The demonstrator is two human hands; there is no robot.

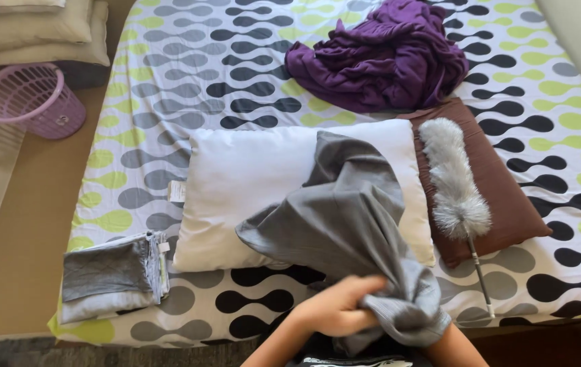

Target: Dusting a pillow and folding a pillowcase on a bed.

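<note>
One bed (pixel 188 75) with a patterned sheet is shown from above, carrying, in falling order of size: one white pillow (pixel 249 183), one brown pillow (pixel 501 190), one crumpled purple cloth (pixel 382 58), one grey pillowcase (pixel 348 217), one folded grey stack (pixel 110 275) and one grey duster (pixel 453 180). One lilac basket (pixel 32 98) is seen on the floor beside the bed. The pillowcase is draped over the white pillow's right half, its long axis running from the pillow's middle down to the near edge. Its bunched near end is gripped by the left hand (pixel 338 309), fingers curled closed around the fabric. The right hand is hidden beneath the cloth, so its grip cannot be told.
</note>
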